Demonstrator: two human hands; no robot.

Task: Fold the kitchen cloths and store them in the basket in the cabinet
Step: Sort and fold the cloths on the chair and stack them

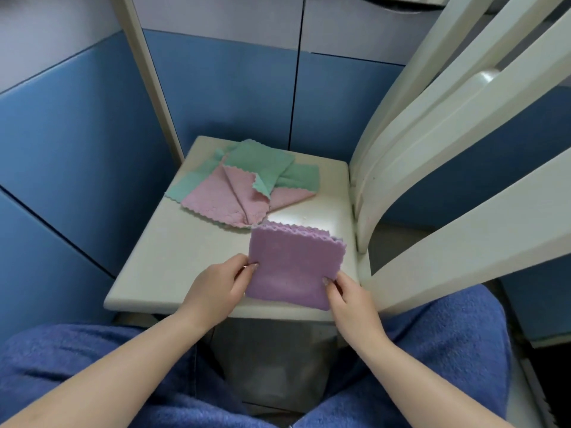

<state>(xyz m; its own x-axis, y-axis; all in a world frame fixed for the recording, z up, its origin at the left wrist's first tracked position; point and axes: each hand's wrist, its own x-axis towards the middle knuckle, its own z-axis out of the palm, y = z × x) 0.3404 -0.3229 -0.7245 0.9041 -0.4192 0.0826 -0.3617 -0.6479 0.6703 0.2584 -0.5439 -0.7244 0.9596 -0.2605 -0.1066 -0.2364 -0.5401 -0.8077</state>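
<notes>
A folded purple cloth point(293, 267) lies on the near right part of a pale chair seat point(173, 257). My left hand point(216, 285) pinches its left edge, and my right hand point(349, 298) pinches its near right corner. Behind it, a loose pile rests unfolded on the seat: a pink cloth point(228, 199) overlapped by a green cloth point(262, 165). No basket or cabinet interior is in view.
The chair's cream backrest slats point(448, 143) rise at the right. Blue cabinet panels point(77, 143) stand behind and to the left. My lap in blue fabric point(448, 350) fills the bottom of the view.
</notes>
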